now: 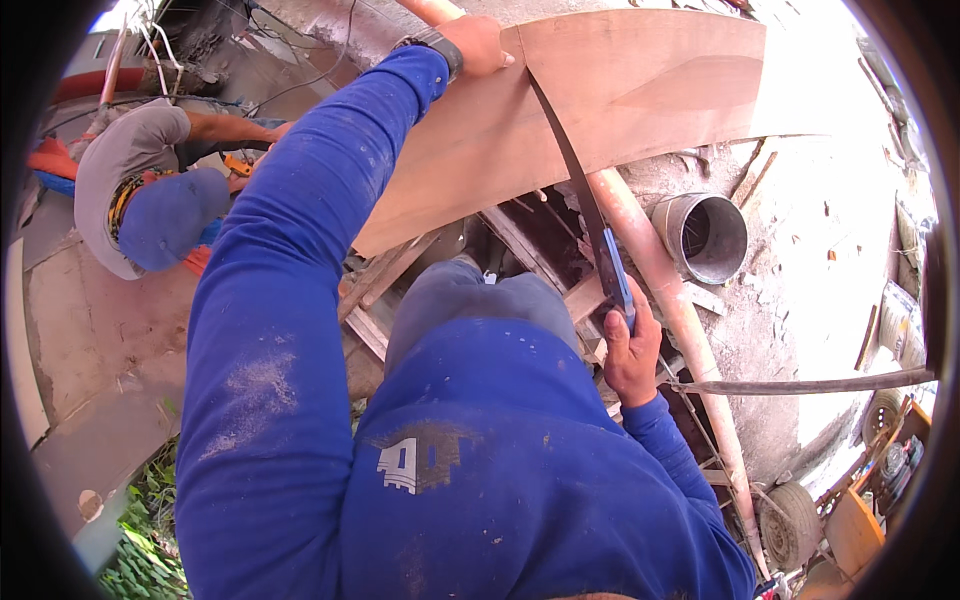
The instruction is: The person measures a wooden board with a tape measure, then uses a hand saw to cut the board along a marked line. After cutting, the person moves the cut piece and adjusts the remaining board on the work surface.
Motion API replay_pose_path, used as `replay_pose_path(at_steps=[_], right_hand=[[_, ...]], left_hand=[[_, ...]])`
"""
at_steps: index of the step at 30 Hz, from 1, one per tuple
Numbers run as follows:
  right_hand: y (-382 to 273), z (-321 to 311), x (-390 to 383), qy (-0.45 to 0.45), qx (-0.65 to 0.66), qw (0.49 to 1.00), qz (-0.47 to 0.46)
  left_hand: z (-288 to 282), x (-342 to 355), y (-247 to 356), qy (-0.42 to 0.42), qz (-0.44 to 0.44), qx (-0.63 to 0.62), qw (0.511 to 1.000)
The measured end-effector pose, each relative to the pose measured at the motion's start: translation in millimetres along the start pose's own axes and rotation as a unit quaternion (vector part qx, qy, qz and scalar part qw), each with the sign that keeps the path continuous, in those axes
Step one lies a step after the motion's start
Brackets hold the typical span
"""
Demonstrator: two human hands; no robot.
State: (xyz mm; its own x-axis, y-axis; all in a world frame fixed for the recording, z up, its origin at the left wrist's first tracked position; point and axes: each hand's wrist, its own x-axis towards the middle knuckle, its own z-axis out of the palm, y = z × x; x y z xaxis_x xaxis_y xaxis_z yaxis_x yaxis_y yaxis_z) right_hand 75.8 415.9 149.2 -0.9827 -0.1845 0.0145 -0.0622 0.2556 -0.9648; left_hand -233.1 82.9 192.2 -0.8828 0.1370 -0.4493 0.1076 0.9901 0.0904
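Note:
My right hand [632,345] is closed around the blue handle of a handsaw [575,165]. Its long dark blade slants up and away, lying across the near part of a plywood sheet [640,90]. A thin dark line on the wood continues from the blade's tip to the far edge. At that far edge, left of the line, my left hand [478,45] grips the plywood, its thumb on the surface and its other fingers partly hidden. The left arm reaches fully out. Beneath the sheet runs a pale pole [650,240].
A co-worker in a blue cap [172,220] bends at the left, holding an orange tool [237,166]. Right of the pole lies an open metal bucket [712,238]. Wooden timbers [390,270] lie below the sheet. Tyres [790,525] and scrap crowd the lower right; green plants [150,540] grow lower left.

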Motion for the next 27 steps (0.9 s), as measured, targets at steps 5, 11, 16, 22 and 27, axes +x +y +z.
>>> replay_pose_path(at_steps=[5,11,16,22,27], right_hand=[[-3.1,72.2,183.2,0.017,-0.012,0.999,0.032],[0.2,82.6,202.9,0.031,0.023,0.999,-0.028],[-5.3,78.3,204.2,0.04,-0.006,0.998,-0.045],[-3.1,37.9,74.9,-0.004,0.018,1.0,0.022],[-13.6,-16.7,-46.2,-0.016,0.003,0.997,0.081]], left_hand=[[-1.0,-6.3,10.3,0.034,0.016,-0.044,0.998],[14.5,13.1,-12.9,0.052,0.065,-0.069,0.994],[11.5,13.9,-2.0,0.08,0.044,-0.023,0.996],[20.5,20.4,-23.1,0.093,-0.017,-0.04,0.995],[24.1,20.9,-17.1,0.097,-0.004,-0.032,0.995]])
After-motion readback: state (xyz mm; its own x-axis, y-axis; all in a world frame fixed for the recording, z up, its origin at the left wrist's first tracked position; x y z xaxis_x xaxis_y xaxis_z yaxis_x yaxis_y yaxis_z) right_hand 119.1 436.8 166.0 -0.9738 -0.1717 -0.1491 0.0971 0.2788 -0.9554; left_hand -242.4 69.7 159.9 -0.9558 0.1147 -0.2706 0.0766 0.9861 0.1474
